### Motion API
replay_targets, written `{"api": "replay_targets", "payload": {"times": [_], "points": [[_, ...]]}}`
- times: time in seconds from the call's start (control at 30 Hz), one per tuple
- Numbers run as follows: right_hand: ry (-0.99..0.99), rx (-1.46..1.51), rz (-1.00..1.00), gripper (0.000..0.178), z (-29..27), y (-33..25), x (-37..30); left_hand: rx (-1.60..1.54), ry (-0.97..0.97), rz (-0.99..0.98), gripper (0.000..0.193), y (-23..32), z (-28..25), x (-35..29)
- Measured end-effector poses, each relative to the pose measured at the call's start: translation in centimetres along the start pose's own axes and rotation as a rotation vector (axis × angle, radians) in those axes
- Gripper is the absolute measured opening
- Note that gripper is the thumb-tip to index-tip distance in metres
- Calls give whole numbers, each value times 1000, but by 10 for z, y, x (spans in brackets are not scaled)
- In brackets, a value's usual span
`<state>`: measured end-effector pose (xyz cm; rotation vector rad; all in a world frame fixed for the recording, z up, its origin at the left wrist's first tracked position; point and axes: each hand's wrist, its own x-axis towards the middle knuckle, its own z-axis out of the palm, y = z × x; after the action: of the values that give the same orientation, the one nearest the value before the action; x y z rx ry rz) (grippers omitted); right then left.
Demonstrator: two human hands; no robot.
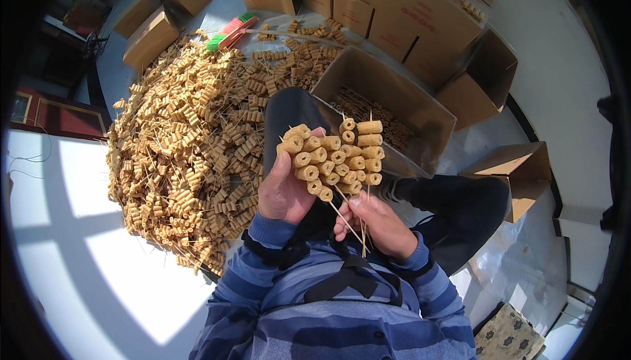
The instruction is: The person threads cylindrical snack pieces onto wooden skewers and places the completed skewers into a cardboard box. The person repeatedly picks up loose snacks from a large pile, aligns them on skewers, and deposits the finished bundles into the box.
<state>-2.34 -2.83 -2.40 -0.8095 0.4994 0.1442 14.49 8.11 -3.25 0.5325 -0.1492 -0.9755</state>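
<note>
In front of my lap is a bunch of skewered rolls (328, 163), golden-tan hollow tubes threaded side by side on thin wooden sticks. My left hand (284, 192) is closed around its left side, the thumb pressing along the near edge. At the lower right, my right hand (378, 222) has its fingers closed on the bare wooden sticks (350, 223) of some skewers, which cross and point toward my body. The rolls on those skewers stand upright at the right of the bunch. Just beyond, an open cardboard box (420, 113) holds more skewered rolls in its bottom.
A large heap of skewered rolls (177, 143) covers the floor on the left. A green and red brush head (230, 31) lies at its far edge. Closed cartons (401, 18) are stacked at the back, with open boxes (519, 169) at the right. A patterned cushion (509, 334) lies lower right.
</note>
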Motion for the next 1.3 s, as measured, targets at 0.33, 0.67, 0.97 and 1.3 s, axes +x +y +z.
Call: {"api": "replay_targets", "payload": {"times": [0.33, 0.67, 0.97, 1.3], "points": [[137, -83, -79, 34, -1, -4, 9, -48, 52, -12, 48, 6, -11, 10], [93, -91, 9, 37, 11, -18, 24, -131, -16, -42, 55, -4, -2, 12], [-16, -29, 117, 39, 14, -22, 26, -139, 33, -87, 59, -4, -9, 11], [-28, -267, 114, 48, 2, -40, 14, -216, 33, -74, 74, 4, -22, 19]]}}
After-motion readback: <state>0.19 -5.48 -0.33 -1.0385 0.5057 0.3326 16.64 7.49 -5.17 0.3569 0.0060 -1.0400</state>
